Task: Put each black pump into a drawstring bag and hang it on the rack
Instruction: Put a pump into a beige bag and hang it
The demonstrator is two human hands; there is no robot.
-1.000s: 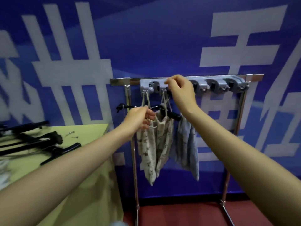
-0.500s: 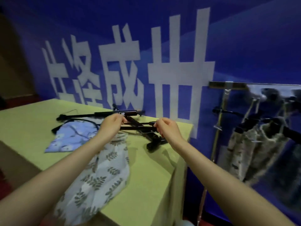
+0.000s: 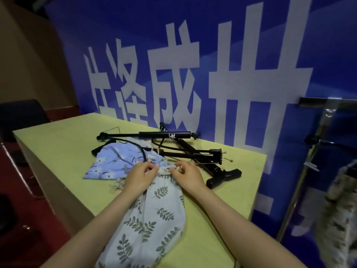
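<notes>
A white drawstring bag with a green leaf print [image 3: 154, 215] lies on the yellow-green table [image 3: 58, 144], its lower part hanging over the near edge. My left hand [image 3: 140, 176] and my right hand [image 3: 188, 176] each pinch the gathered mouth of this bag, one on either side. Just behind them lie several black pumps [image 3: 195, 153], crossed over each other. A blue floral bag [image 3: 114, 161] lies flat to the left, with a black hose across it. The metal rack [image 3: 316, 132] stands at the right edge with filled bags [image 3: 340, 209] hanging on it.
A blue banner with large white characters covers the wall behind the table. A small metal needle [image 3: 228, 159] lies near the pumps. A dark chair [image 3: 19, 117] stands at the far left on the red floor.
The view has swung from the rack to the table. My hands left the hanging bags, reached over the pumps, and now grip the mouth of the leaf-print bag.
</notes>
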